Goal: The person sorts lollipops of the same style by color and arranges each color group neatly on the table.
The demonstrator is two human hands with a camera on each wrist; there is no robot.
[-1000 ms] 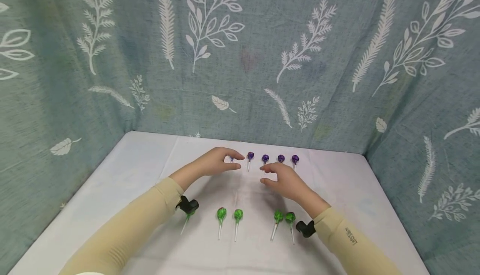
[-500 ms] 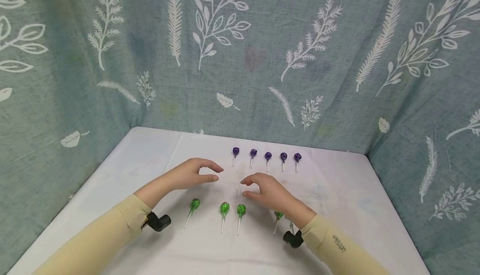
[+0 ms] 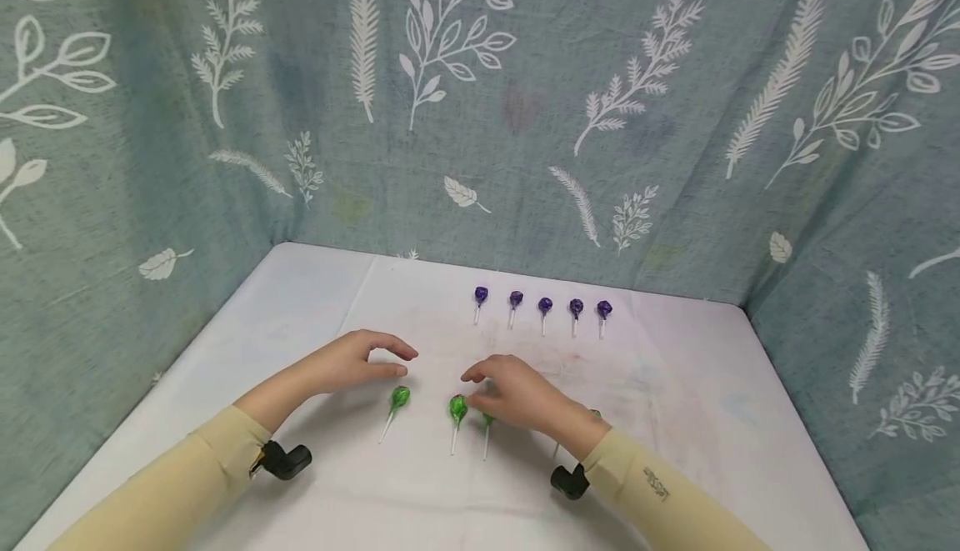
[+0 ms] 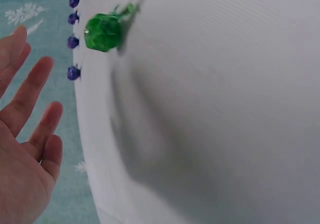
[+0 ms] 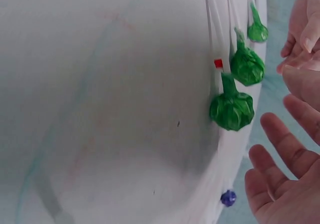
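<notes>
My left hand point(image 3: 351, 361) hovers over the white table with relaxed fingers and holds nothing. Nearest to it is the leftmost green lollipop point(image 3: 400, 398), lying just below its fingertips; the left wrist view shows this lollipop point(image 4: 103, 32) apart from the hand point(image 4: 25, 134). Above the middle green lollipops my right hand point(image 3: 517, 393) is held with loosely bent fingers, nothing between them. It partly covers one green lollipop point(image 3: 487, 433); another green lollipop point(image 3: 458, 408) lies just left of its thumb. In the right wrist view, green lollipops point(image 5: 232, 108) lie apart from the fingers.
Several purple lollipops point(image 3: 545, 305) lie in a row toward the table's back edge. Part of a green lollipop point(image 3: 595, 413) shows behind the right forearm. A leaf-patterned curtain point(image 3: 480, 117) surrounds the back and sides of the white table point(image 3: 390, 501).
Both hands have drawn back from the purple row toward the green lollipops. The left hand has shifted left, and the right hand has moved left and nearer. The lollipops themselves stay in place.
</notes>
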